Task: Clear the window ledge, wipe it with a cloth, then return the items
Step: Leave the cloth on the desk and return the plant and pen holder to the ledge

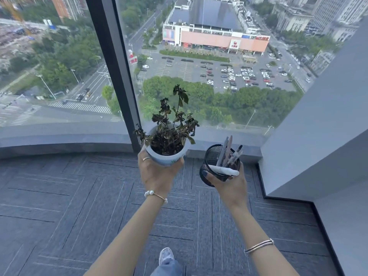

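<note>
My left hand (157, 174) grips from below a white pot (166, 157) with a wilted, dark-leaved plant (171, 124). My right hand (231, 184) holds a black mesh pen holder (214, 166) with several pens (229, 152) in it; a white marker (223, 169) lies pinned across its front. Both items are raised in front of the low grey window ledge (59, 142), which runs along the foot of the glass. No cloth is in view.
A dark window frame post (111, 62) splits the glass ahead. A grey wall (318, 136) juts in on the right. The floor is dark blue carpet tiles (79, 206). My shoe (166, 255) shows at the bottom.
</note>
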{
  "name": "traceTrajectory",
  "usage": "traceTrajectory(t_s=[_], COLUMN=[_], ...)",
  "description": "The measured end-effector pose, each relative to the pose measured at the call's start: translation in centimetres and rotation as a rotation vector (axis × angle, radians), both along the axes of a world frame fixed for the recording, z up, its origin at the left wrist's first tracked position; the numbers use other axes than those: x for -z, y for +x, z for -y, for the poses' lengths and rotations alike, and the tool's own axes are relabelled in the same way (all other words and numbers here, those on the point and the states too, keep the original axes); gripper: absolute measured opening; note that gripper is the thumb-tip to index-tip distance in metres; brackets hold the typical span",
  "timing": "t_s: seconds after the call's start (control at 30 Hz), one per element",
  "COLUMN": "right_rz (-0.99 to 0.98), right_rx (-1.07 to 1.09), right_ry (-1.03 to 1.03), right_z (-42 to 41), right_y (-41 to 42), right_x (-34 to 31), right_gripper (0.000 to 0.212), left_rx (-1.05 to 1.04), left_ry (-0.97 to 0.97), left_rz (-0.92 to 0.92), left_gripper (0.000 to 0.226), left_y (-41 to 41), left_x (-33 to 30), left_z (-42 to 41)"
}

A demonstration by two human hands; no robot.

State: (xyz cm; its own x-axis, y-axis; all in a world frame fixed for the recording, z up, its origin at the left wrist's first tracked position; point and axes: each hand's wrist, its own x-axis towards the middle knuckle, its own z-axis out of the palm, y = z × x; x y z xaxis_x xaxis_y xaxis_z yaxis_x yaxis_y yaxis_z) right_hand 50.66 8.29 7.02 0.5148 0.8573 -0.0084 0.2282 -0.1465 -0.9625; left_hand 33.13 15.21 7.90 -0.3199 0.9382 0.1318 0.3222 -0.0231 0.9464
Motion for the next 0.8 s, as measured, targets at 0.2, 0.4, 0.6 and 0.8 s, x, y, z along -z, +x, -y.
traceTrajectory(t_s=[0.2,0.4,0.6,0.8], right_rz=[0.067,0.065,0.052,0.027], right_rx=[0.014,0.004,-0.019,-0.075], right_ry=[-0.067,-0.132,-0.112,-0.168], right_z=[-1.9,-2.8,-1.6,-3.0], right_y=[-2.4,-4.3,-7.5,-7.7], right_x=[-4.3,-4.2,-4.9,-3.7], right_gripper=[0.075,0.08,0.082,0.083], left_rx=[0.002,0.002,-0.014,0.019], left_ry=[0.025,0.0,0.013,0.021], left_rz=[-0.019,-0.029,-0.077,-0.26], left_gripper=[0.09,0.084,0.073,0.07], left_y=[-2.7,-4.7,-7.6,-7.4], left_x=[-4.5,-3.9,-3.5,-3.0], left_z=[-1.5,-1.6,-0.5,-0.9])
